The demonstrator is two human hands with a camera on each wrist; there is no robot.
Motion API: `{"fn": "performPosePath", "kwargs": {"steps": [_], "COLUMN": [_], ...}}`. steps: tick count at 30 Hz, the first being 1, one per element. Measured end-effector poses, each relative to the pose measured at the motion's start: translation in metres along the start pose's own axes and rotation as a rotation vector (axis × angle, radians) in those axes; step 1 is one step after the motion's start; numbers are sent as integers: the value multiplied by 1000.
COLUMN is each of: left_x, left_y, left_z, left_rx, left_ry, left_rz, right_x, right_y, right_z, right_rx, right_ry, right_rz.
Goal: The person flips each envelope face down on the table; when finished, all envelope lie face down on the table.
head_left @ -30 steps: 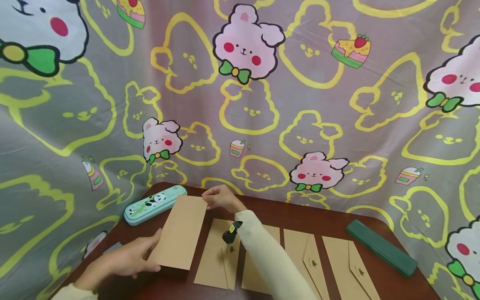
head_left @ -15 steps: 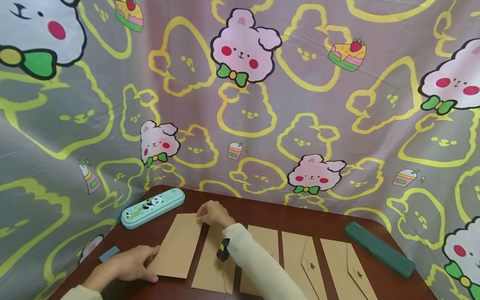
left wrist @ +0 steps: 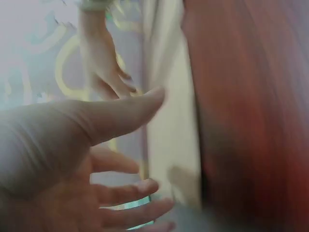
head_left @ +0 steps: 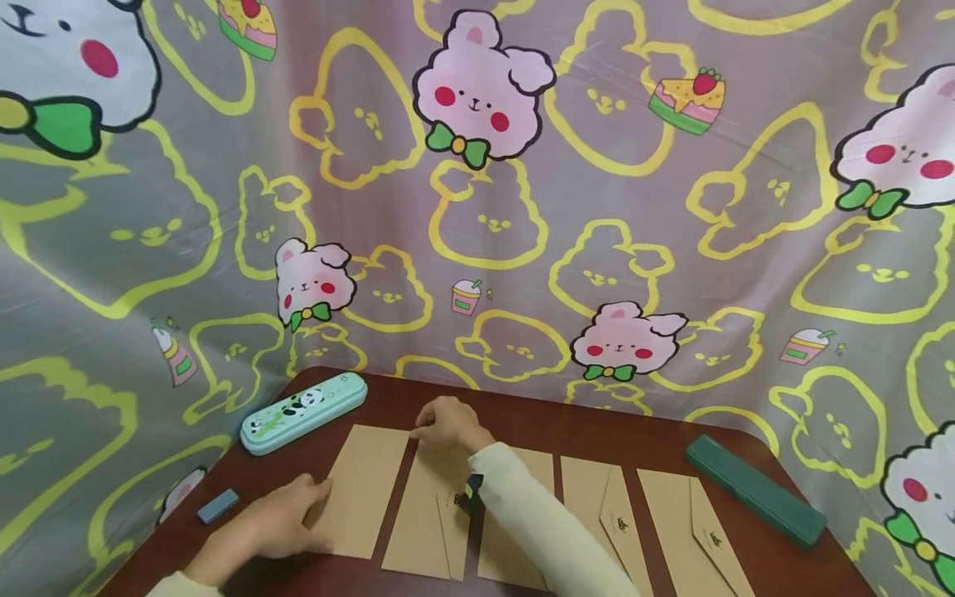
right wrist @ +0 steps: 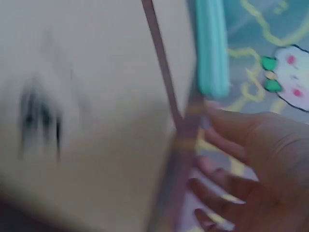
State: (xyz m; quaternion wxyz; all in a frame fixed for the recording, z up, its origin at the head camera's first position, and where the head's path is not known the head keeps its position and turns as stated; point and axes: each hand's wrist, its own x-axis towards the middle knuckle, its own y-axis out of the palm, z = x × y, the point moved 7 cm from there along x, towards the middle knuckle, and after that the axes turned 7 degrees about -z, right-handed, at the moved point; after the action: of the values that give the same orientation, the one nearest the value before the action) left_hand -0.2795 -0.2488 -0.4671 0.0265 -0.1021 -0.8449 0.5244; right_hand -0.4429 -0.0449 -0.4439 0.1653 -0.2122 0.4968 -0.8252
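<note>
A plain brown paper envelope (head_left: 366,489) lies flat at the left end of a row of envelopes. At its left edge is my left hand (head_left: 287,518), fingers apart; the left wrist view shows the thumb and fingers (left wrist: 123,193) spread with nothing between them. My right hand (head_left: 450,424) hovers over the far end of the neighbouring envelope (head_left: 421,522), near the corner of the first one. Its fingers are loosely bent and grip nothing in the right wrist view. The right sleeve covers part of a third envelope (head_left: 515,531).
Two more flap-side-up envelopes (head_left: 608,514) continue the row to the right. A mint panda pencil case (head_left: 304,413) stands at the back left and a dark green case (head_left: 756,491) at the right. A small blue-grey block (head_left: 218,506) lies by the table's left edge. A patterned curtain surrounds the table.
The leftmost envelope came down from both hands onto the table and was let go. My right hand then shifted right, and my left hand moved slightly rightward.
</note>
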Motion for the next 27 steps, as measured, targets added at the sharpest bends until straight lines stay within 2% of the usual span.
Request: {"fn": "performPosePath", "kwargs": {"steps": [2, 4, 6, 9, 11, 13, 16, 22, 25, 27], "left_x": [-5, -6, -4, 4, 8, 12, 14, 15, 16, 16], "left_y": [-6, -4, 4, 22, 34, 45, 54, 58, 57, 57], "left_z": [-36, -66, -90, -113, -119, -121, -124, -129, -131, -133], "left_rx": [1, 7, 41, 107, 170, 230, 292, 317, 322, 322], "left_ry": [3, 44, 95, 159, 176, 163, 169, 192, 214, 231], "left_rz": [-71, -99, -78, 2, 49, 82, 80, 42, 34, 27], "right_x": [-8, -18, -29, -43, -50, -53, -53, -47, -45, -43], "right_y": [-14, -27, -35, -39, -37, -33, -28, -28, -31, -35], "right_z": [-19, -37, -53, -70, -75, -76, -75, -77, -78, -79], "right_rx": [-12, -31, -49, -68, -89, -113, -143, -89, -10, 56], "right_ry": [40, 85, 132, 165, 168, 161, 144, 147, 142, 109], "right_rz": [30, 59, 89, 98, 95, 88, 77, 68, 90, 102]}}
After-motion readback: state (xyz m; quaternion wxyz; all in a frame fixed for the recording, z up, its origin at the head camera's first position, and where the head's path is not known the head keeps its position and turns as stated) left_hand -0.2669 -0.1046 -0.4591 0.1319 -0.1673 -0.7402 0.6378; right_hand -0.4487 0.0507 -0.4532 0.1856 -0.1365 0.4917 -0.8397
